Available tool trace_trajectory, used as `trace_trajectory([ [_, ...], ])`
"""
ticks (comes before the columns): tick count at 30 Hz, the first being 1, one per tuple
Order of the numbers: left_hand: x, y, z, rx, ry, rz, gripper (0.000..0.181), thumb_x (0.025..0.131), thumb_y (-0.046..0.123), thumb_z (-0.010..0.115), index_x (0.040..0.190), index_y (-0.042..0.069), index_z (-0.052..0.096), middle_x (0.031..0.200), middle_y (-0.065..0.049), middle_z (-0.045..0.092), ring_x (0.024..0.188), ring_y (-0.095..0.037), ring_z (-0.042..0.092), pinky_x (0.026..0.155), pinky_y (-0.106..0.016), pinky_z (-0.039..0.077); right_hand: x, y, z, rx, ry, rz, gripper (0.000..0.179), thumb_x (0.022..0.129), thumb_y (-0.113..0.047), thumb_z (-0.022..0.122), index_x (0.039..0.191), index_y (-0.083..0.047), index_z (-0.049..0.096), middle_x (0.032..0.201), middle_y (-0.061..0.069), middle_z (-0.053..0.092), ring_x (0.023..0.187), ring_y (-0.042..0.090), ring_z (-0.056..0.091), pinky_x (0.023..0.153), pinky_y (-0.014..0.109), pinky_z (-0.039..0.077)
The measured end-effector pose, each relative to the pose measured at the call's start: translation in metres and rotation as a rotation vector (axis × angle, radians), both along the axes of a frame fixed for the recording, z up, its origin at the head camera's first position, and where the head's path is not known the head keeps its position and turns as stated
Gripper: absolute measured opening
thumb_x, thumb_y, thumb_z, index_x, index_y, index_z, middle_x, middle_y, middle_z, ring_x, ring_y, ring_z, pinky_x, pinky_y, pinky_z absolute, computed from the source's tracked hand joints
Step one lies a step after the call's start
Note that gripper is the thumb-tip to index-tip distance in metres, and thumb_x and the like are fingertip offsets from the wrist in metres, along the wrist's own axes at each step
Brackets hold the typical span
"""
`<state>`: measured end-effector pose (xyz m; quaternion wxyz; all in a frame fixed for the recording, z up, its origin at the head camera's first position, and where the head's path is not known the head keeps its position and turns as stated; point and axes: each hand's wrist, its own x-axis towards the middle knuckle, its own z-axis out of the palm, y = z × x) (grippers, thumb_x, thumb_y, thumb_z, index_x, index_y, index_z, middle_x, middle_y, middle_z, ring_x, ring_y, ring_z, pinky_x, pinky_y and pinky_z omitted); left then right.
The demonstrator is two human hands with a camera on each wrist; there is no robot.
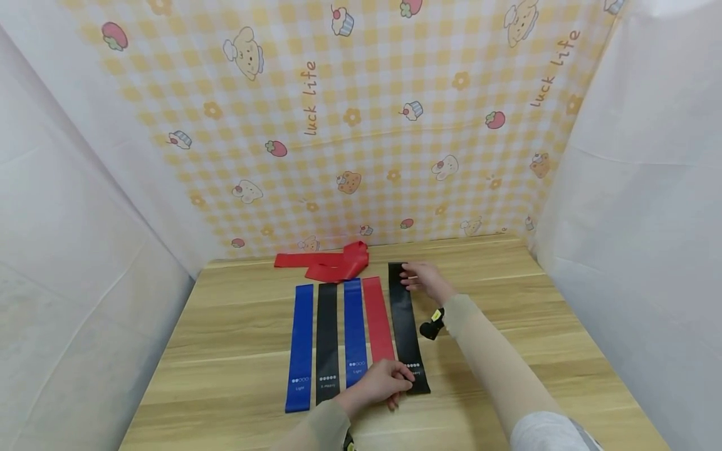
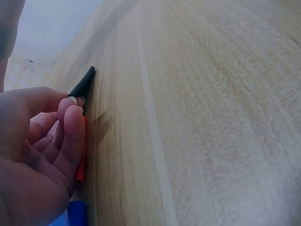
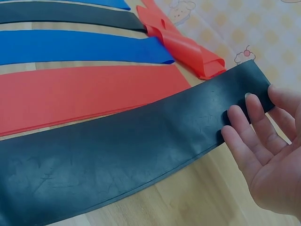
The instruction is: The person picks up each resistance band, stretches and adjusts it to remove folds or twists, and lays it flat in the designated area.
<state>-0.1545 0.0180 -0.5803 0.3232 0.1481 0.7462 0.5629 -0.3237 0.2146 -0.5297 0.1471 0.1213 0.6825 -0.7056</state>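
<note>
A black resistance band (image 1: 403,319) lies flat and lengthwise at the right end of a row of bands. My left hand (image 1: 385,383) pinches its near end, where the left wrist view shows the black edge (image 2: 83,87) raised between thumb and fingers. The far end is held by my right hand (image 1: 427,280), its fingertips (image 3: 230,129) on the band's right side and end edge. Just left lies a red band (image 1: 378,316), its near end covered by my left hand. Further left come a blue band (image 1: 355,332), another black band (image 1: 327,338) and another blue band (image 1: 300,344).
Behind the row, a loosely folded red band (image 1: 338,263) lies near the patterned back cloth (image 1: 352,144). White sheets hang at the left (image 1: 84,219) and right (image 1: 626,207) of the wooden table (image 1: 237,351).
</note>
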Motion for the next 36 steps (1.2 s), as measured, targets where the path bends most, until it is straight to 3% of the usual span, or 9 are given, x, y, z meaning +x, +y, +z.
trace_trajectory([
  [8, 0.002, -0.001, -0.003, 0.013, 0.019, 0.01, 0.006, 0.089, 0.002, 0.066, 0.091, 0.003, 0.071, 0.058, -0.013, 0.06, 0.038, -0.012, 0.051, 0.039, -0.031, 0.05, -0.001, 0.001, -0.006, 0.007, 0.016, 0.023, 0.044, 0.1, -0.021, 0.055, 0.136, 0.003, 0.048, 0.117, 0.021, 0.058, 0.107, 0.032, 0.062, 0.09, 0.04, 0.052],
  [16, 0.002, 0.0, -0.002, 0.02, 0.006, 0.006, 0.007, 0.09, 0.005, 0.066, 0.089, 0.006, 0.073, 0.058, -0.009, 0.062, 0.04, -0.012, 0.054, 0.041, -0.032, 0.051, 0.0, -0.004, -0.007, 0.031, 0.01, 0.014, 0.044, 0.1, -0.023, 0.055, 0.137, 0.0, 0.048, 0.112, 0.017, 0.061, 0.109, 0.034, 0.061, 0.093, 0.045, 0.049],
  [23, 0.004, 0.001, -0.001, 0.019, 0.006, 0.02, 0.007, 0.089, 0.004, 0.066, 0.089, 0.006, 0.073, 0.059, -0.01, 0.063, 0.04, -0.012, 0.054, 0.04, -0.03, 0.05, -0.001, -0.004, -0.01, 0.033, 0.012, 0.001, 0.043, 0.1, -0.022, 0.055, 0.136, 0.001, 0.049, 0.105, 0.014, 0.063, 0.104, 0.032, 0.064, 0.093, 0.045, 0.049],
  [30, 0.004, 0.001, 0.001, 0.016, 0.003, 0.028, 0.007, 0.09, 0.004, 0.066, 0.089, 0.006, 0.073, 0.06, -0.011, 0.063, 0.04, -0.012, 0.053, 0.04, -0.029, 0.05, -0.001, -0.004, -0.011, 0.045, 0.027, -0.001, 0.044, 0.1, -0.021, 0.054, 0.137, 0.003, 0.048, 0.11, 0.017, 0.062, 0.102, 0.031, 0.064, 0.091, 0.044, 0.051],
  [36, 0.003, 0.001, -0.001, 0.007, -0.003, 0.039, 0.006, 0.09, 0.006, 0.067, 0.088, 0.007, 0.073, 0.06, -0.011, 0.063, 0.04, -0.012, 0.053, 0.04, -0.029, 0.05, -0.004, -0.006, -0.015, 0.049, 0.028, -0.021, 0.039, 0.1, -0.02, 0.055, 0.132, 0.003, 0.052, 0.104, 0.014, 0.063, 0.091, 0.024, 0.067, 0.088, 0.042, 0.052],
])
